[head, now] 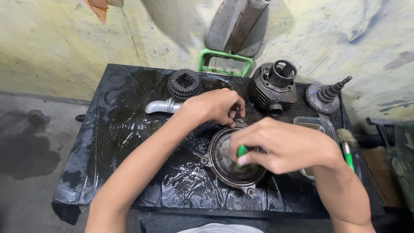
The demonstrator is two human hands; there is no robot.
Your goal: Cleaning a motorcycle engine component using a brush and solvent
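We work over a low surface (pixel 129 181) wrapped in wet black plastic sheeting. In front of us lies a round, dirty metal cover (pixel 224 162) with bolt lugs around its rim, flat on the plastic near the front edge. Our left hand (pixel 215 105) is curled shut on the far rim of that cover, fingertips pinched at its top edge. Our right hand (pixel 284 146) is closed around a green-handled tool (pixel 242 151); only a short green stub shows between thumb and fingers, pressed down inside the cover, and we cannot tell what its tip is.

Behind our left hand sits a stack of dark gears (pixel 185 84), and just beside it a bent silver pipe (pixel 161 106) lies on the plastic. To the right of those stands a finned engine cylinder (pixel 272 88), and further right a gear shaft (pixel 327 96) with a stepped, tapering end. A clear plastic tub (pixel 317 125) rests behind our right wrist, with a green-handled brush (pixel 346 144) just beside it, bristles pointing away from us. A green frame (pixel 224 62) stands against the stained wall (pixel 64 43).
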